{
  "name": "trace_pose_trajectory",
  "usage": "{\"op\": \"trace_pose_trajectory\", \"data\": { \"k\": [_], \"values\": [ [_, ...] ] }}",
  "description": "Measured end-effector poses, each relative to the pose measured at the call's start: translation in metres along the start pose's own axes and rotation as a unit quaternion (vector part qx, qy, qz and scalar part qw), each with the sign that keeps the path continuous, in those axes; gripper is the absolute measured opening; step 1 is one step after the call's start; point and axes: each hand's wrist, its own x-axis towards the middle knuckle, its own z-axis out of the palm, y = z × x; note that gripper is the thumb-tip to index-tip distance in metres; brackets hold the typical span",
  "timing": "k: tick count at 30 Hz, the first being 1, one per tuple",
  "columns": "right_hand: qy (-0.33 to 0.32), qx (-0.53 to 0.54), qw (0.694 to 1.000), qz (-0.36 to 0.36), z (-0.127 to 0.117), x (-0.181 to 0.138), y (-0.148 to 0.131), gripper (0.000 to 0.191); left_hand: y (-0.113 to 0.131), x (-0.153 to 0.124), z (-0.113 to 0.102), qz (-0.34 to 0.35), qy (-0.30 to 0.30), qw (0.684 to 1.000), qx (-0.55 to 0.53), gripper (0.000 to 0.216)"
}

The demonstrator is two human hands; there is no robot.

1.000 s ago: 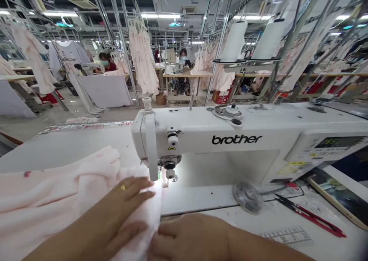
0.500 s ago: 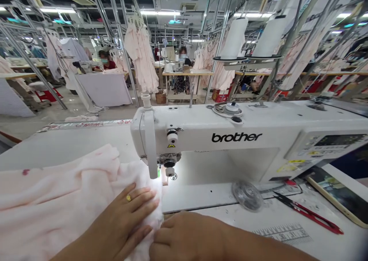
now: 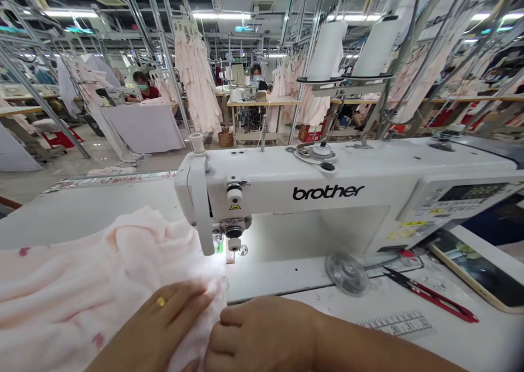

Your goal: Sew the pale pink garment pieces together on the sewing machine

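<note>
Pale pink soft fabric (image 3: 135,273) with small darker pink marks lies bunched across the left of the sewing table, its right edge under the needle area of a white Brother sewing machine (image 3: 262,192). My left hand (image 3: 164,317), with a gold ring, rests on the fabric just in front of the needle. Its fingers lie close together and the thumb is apart, low in the view. My right hand (image 3: 262,334) is closed at the fabric's right edge, beside my left hand. Its fingertips are hidden beneath it. The machine's lamp lights the cloth brightly.
On the table's right are a clear round bobbin case (image 3: 347,273), red-handled thread snips (image 3: 434,295), a printed ruler scale (image 3: 401,324) and a phone (image 3: 478,268). Two white thread cones (image 3: 327,49) stand above. Behind, people sit at other machines among hanging pink garments (image 3: 196,82).
My left hand has slid back towards me and its spread fingers have drawn together. The right hand stays closed at the fabric edge. The camera view has shifted slightly.
</note>
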Motion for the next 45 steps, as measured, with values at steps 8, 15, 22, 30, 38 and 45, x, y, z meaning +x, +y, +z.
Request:
{"op": "trace_pose_trajectory", "data": {
  "k": [8, 15, 22, 30, 38, 45],
  "values": [
    [0.121, -0.022, 0.992, 0.020, 0.010, -0.002, -0.007, 0.021, -0.007, 0.003, -0.007, -0.222, -0.029, 0.973, -0.052, 0.020],
    [0.121, -0.019, 0.992, 0.027, 0.011, -0.006, -0.001, 0.021, -0.004, 0.024, -0.010, -0.356, -0.086, 0.913, -0.180, 0.010],
    [0.063, -0.046, 0.961, 0.265, 0.009, -0.003, 0.010, 0.026, -0.006, 0.018, 0.011, -0.317, 0.018, 0.936, -0.154, 0.027],
    [0.033, 0.006, 0.954, 0.298, 0.024, -0.002, 0.010, 0.001, -0.010, 0.013, 0.017, -0.198, 0.075, 0.968, -0.133, 0.039],
    [0.019, 0.036, 0.974, 0.221, 0.013, -0.012, 0.020, 0.011, -0.002, 0.021, 0.014, -0.102, 0.002, 0.984, -0.144, 0.015],
    [-0.005, 0.031, 0.967, 0.253, 0.011, -0.011, 0.022, 0.008, -0.009, 0.033, 0.021, -0.071, 0.007, 0.993, -0.095, 0.019]
  ]
}}
